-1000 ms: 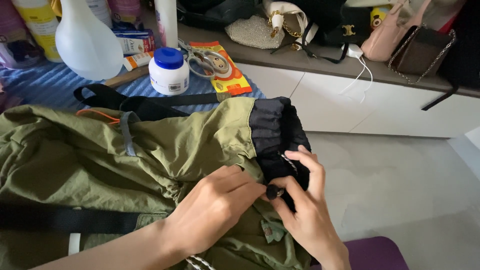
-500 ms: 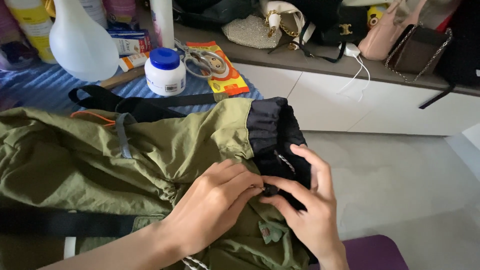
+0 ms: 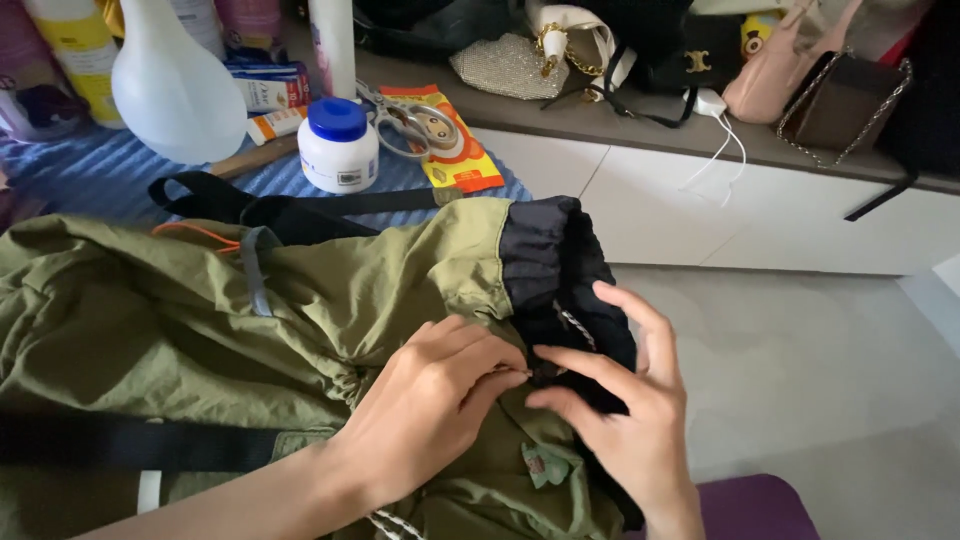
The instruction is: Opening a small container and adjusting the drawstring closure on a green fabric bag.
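An olive green fabric bag (image 3: 200, 330) with a black collar (image 3: 550, 260) at its mouth lies in front of me. My left hand (image 3: 430, 405) rests on the green fabric, fingertips pinching at a small dark piece on the drawcord (image 3: 572, 325) by the collar. From the other side, my right hand (image 3: 620, 400) meets it, thumb and forefinger pressed on the same spot, other fingers spread over the black collar. A black strap (image 3: 130, 440) crosses the bag at lower left.
Behind the bag on a blue striped cloth (image 3: 90, 170) stand a white spray bottle (image 3: 175, 85), a white jar with a blue lid (image 3: 338, 145), scissors (image 3: 405, 115) on an orange packet. A white cabinet ledge (image 3: 700, 135) holds handbags and a charger. Grey floor lies to the right.
Both hands have shifted slightly down along the black collar and drawn closer together, fingertips now meeting at the drawcord. The bag itself stays where it was.
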